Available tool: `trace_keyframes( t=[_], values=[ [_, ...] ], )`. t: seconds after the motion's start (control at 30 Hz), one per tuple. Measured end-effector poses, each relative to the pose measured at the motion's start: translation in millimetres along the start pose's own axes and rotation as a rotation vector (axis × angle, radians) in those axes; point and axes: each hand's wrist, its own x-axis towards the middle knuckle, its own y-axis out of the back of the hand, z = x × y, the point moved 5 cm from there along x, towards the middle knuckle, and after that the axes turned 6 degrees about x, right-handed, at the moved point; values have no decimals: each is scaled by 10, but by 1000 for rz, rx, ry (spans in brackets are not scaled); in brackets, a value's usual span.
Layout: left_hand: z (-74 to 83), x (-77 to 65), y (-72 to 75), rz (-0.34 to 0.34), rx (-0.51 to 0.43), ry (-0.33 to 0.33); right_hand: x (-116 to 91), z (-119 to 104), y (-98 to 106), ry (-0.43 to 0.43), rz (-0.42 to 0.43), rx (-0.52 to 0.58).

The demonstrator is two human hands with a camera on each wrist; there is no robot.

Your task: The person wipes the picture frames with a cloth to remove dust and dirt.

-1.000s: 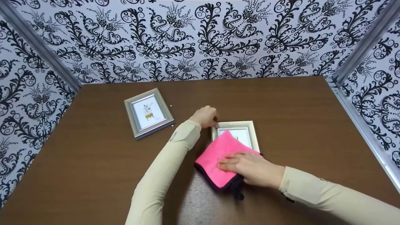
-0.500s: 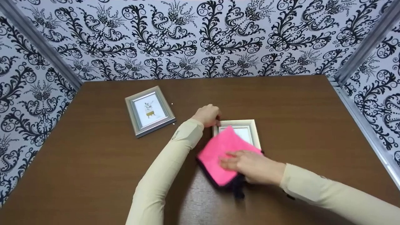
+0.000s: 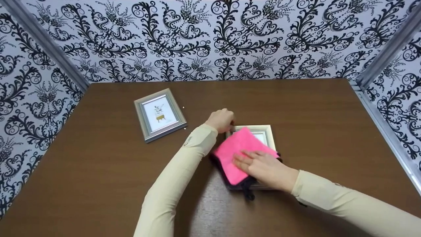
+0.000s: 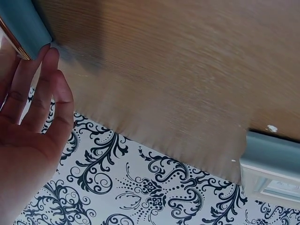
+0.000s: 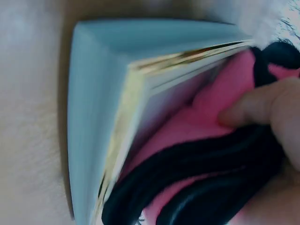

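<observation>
A cream picture frame (image 3: pixel 270 136) lies on the brown table, largely covered by a pink cloth (image 3: pixel 243 140) with black edging. My left hand (image 3: pixel 221 120) holds the frame's far left corner; in the left wrist view, bent fingers (image 4: pixel 44 82) meet its blue-grey side (image 4: pixel 29 29). My right hand (image 3: pixel 264 168) lies over the cloth, straight fingers spread and pressing on it. From the right wrist, the thumb (image 5: pixel 253 108) rests against the pink fabric (image 5: pixel 180 126) inside the frame's raised border (image 5: pixel 93 108).
A second picture frame (image 3: pixel 141 120), silvery with a plant print, lies at the left on the table (image 3: pixel 98 171). Small white specks sit beside it. Patterned walls (image 3: pixel 210 42) with metal edge strips (image 3: pixel 391 120) stand behind and at both sides.
My right hand and the cloth have shifted slightly up over the frame, uncovering some of its near edge. My left hand keeps its place at the corner. The whole view has drifted slightly.
</observation>
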Motion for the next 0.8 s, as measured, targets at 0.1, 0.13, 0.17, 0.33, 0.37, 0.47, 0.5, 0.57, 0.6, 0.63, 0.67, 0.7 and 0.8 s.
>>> trace_keyframes(
  t=[0.1,0.13,0.17,0.33,0.37,0.47,0.5,0.57,0.6,0.63,0.67,0.7,0.8],
  values=[
    [-4,9,-4,-6,21,12,33,29,-21,-24,13,-66],
    [-6,10,-7,-7,25,14,34,25,-22,-21,8,-63],
    [-6,9,-9,-8,24,13,27,13,-18,-13,1,-48],
    [-7,1,-1,4,-1,-4,-84,-173,25,76,-61,73],
    [-5,-3,3,8,-4,-8,-109,-221,44,100,-58,83],
    [3,-13,18,13,-9,-18,-139,-328,97,155,-17,53],
    [7,-15,22,9,-9,-21,-130,-343,108,162,1,28],
    [17,-17,24,3,-5,-27,-81,-345,106,162,37,-52],
    [22,-17,25,1,-2,-30,-42,-329,96,153,49,-96],
    [27,-18,26,-2,4,-31,7,-304,81,142,61,-140],
    [31,-20,28,-3,10,-33,66,-271,66,127,69,-182],
    [36,-23,29,-3,19,-36,133,-229,50,109,77,-212],
    [56,-27,25,3,46,-38,334,-97,7,71,89,-250]
  ],
)
